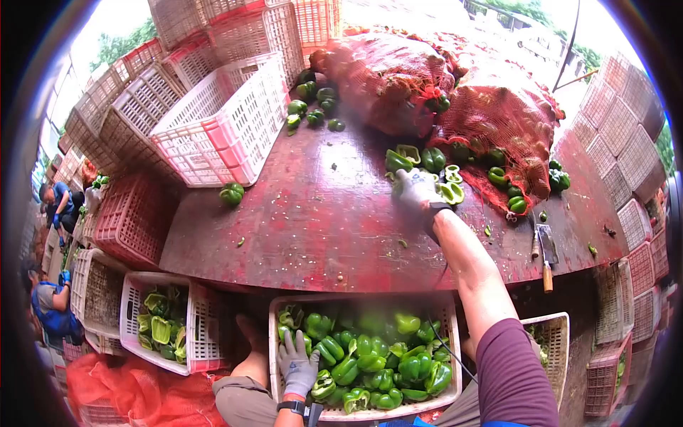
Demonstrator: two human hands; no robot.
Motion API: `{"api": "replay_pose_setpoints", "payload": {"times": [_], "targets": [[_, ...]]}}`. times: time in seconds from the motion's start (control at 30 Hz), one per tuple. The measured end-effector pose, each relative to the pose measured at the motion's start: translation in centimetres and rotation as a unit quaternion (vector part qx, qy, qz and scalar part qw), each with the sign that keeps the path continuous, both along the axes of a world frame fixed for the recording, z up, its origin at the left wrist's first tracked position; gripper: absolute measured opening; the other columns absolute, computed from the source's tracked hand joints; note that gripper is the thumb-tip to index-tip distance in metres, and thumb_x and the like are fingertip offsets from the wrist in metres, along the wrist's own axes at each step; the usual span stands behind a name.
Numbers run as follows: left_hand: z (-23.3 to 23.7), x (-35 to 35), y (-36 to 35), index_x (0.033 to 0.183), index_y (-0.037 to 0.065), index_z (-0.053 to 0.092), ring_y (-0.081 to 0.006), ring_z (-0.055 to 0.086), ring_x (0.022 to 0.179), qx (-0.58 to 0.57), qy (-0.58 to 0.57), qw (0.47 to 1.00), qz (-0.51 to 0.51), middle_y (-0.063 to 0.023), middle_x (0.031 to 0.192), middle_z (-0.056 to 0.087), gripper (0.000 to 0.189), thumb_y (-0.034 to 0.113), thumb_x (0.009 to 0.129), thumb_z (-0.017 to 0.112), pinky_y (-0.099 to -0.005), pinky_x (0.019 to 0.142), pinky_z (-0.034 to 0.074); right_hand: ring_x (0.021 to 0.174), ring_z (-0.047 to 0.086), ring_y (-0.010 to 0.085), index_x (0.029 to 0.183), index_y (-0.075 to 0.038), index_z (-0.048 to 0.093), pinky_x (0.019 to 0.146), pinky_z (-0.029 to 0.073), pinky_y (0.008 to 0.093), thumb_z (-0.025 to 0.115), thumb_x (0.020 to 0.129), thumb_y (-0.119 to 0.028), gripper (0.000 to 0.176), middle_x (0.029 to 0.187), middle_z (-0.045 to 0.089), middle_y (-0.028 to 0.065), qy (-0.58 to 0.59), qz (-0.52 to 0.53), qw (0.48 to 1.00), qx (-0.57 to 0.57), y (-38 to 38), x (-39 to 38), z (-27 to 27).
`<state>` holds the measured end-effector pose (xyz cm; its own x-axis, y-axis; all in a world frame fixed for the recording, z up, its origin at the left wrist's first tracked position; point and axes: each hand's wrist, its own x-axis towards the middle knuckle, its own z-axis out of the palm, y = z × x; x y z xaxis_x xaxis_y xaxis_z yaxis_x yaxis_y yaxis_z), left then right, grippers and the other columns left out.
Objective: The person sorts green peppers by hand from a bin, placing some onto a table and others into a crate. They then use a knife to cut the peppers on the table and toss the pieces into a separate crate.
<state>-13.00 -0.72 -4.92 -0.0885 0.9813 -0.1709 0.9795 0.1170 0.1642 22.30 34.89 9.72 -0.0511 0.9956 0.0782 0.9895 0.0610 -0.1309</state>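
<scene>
My left hand (297, 364), in a grey glove, lies with fingers stretched over green bell peppers (370, 352) at the left side of a white crate (274, 341). The crate stands between my legs. My right hand (418, 191), gloved too, reaches across the red table (313, 220) to a group of bell peppers. A whole bell pepper (434, 159) and a cut pepper half (451, 192) are right beside it. Its fingers are smeared, so I cannot tell what they grip.
Red mesh sacks (391, 78) of peppers lie at the back. A cleaver (546, 256) lies near the table's right edge. A pink-and-white crate (220, 128) stands at the back left, a crate of peppers (128, 313) at lower left. Two people (53, 306) work far left.
</scene>
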Motion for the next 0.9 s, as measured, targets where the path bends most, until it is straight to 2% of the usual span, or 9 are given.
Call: {"api": "replay_pose_setpoints", "payload": {"times": [0.23, 0.4, 0.47, 0.5, 0.57, 0.63, 0.77, 0.8, 0.9], "targets": [[0.7, 0.0, 0.0, 0.155, 0.019, 0.027, -0.0462, 0.038, 0.133, -0.008, -0.027, 0.999, 0.015, -0.0193, 0.158, 0.026, 0.078, 0.049, 0.090, 0.059, -0.0562, 0.111, 0.029, 0.103, 0.065, 0.0352, 0.121, -0.014, 0.062, 0.090, 0.051, 0.0427, 0.078, 0.068, -0.036, 0.059, 0.104, 0.069, 0.0184, 0.208, 0.131, 0.969, -0.013, -6.1, -3.7, -2.1], [5.0, 2.2, -0.1, 0.144, 0.008, 0.046, -0.0430, 0.042, 0.130, 0.157, -0.136, 0.977, 0.049, -0.0252, 0.148, 0.039, 0.074, 0.046, 0.085, 0.068, -0.0486, 0.109, 0.034, 0.079, 0.062, 0.0118, 0.114, -0.004, 0.064, 0.069, 0.051, 0.0266, 0.078, 0.082, -0.024, 0.040, 0.095, 0.068, 0.0052, 0.660, 0.017, 0.728, -0.185, -14.9, -10.0, -4.0], [5.2, 2.7, 1.6, 0.148, 0.004, 0.039, -0.0338, 0.046, 0.131, 0.211, -0.431, 0.875, 0.059, -0.0202, 0.147, 0.043, 0.061, 0.038, 0.100, 0.056, -0.0437, 0.109, 0.038, 0.071, 0.057, 0.0068, 0.111, -0.005, 0.065, 0.062, 0.047, 0.0235, 0.075, 0.086, -0.019, 0.031, 0.090, 0.067, 0.0010, 0.738, 0.025, 0.631, -0.239, -19.8, -13.3, -4.9], [12.3, 4.7, 0.9, 0.145, 0.005, 0.043, -0.0250, 0.051, 0.126, 0.048, -0.748, 0.622, 0.225, -0.0141, 0.139, 0.052, 0.056, 0.040, 0.102, 0.052, -0.0393, 0.107, 0.042, 0.067, 0.055, 0.0052, 0.110, -0.006, 0.065, 0.060, 0.046, 0.0228, 0.073, 0.087, -0.017, 0.027, 0.089, 0.066, -0.0006, 0.757, 0.029, 0.597, -0.263, -22.5, -15.2, -4.4], [9.8, 4.1, 1.8, 0.139, 0.008, 0.051, -0.0199, 0.056, 0.119, 0.005, -0.881, 0.435, 0.187, -0.0089, 0.129, 0.060, 0.048, 0.039, 0.103, 0.052, -0.0362, 0.105, 0.045, 0.072, 0.062, 0.0109, 0.111, -0.004, 0.066, 0.069, 0.051, 0.0258, 0.067, 0.090, -0.014, 0.023, 0.094, 0.069, 0.0028, 0.666, 0.087, 0.695, -0.257, -28.0, -18.2, -1.8], [6.9, 3.0, 2.1, 0.134, 0.008, 0.055, -0.0132, 0.060, 0.103, 0.034, -0.922, 0.337, 0.189, -0.0037, 0.112, 0.063, 0.051, 0.045, 0.100, 0.055, -0.0323, 0.095, 0.049, 0.082, 0.067, 0.0227, 0.119, -0.004, 0.063, 0.075, 0.054, 0.0320, 0.065, 0.088, -0.009, 0.032, 0.103, 0.069, 0.0113, 0.591, 0.238, 0.765, -0.093, -31.4, -19.5, -1.6], [7.4, 2.2, -0.6, 0.132, 0.009, 0.057, -0.0212, 0.059, 0.113, 0.032, -0.941, 0.280, 0.187, -0.0076, 0.123, 0.063, 0.042, 0.036, 0.099, 0.056, -0.0368, 0.098, 0.048, 0.092, 0.070, 0.0297, 0.124, -0.005, 0.060, 0.079, 0.055, 0.0353, 0.064, 0.086, -0.005, 0.039, 0.108, 0.068, 0.0151, 0.466, 0.253, 0.847, 0.030, -35.7, -17.9, 1.9], [9.0, 2.4, -1.5, 0.133, 0.009, 0.057, -0.0267, 0.058, 0.118, -0.011, -0.958, 0.219, 0.186, -0.0101, 0.128, 0.061, 0.044, 0.037, 0.098, 0.056, -0.0422, 0.100, 0.048, 0.090, 0.069, 0.0306, 0.123, -0.006, 0.061, 0.077, 0.055, 0.0353, 0.066, 0.084, -0.005, 0.039, 0.107, 0.068, 0.0152, 0.471, 0.244, 0.842, 0.094, -35.8, -17.4, 1.7], [11.0, 2.8, -2.8, 0.133, 0.010, 0.057, -0.0299, 0.058, 0.118, -0.056, -0.965, 0.214, 0.144, -0.0116, 0.129, 0.060, 0.047, 0.041, 0.097, 0.056, -0.0471, 0.099, 0.048, 0.093, 0.067, 0.0319, 0.127, -0.007, 0.058, 0.081, 0.054, 0.0407, 0.071, 0.083, -0.013, 0.046, 0.106, 0.067, 0.0171, 0.416, 0.211, 0.883, 0.058, -35.1, -14.9, 2.4]]}}
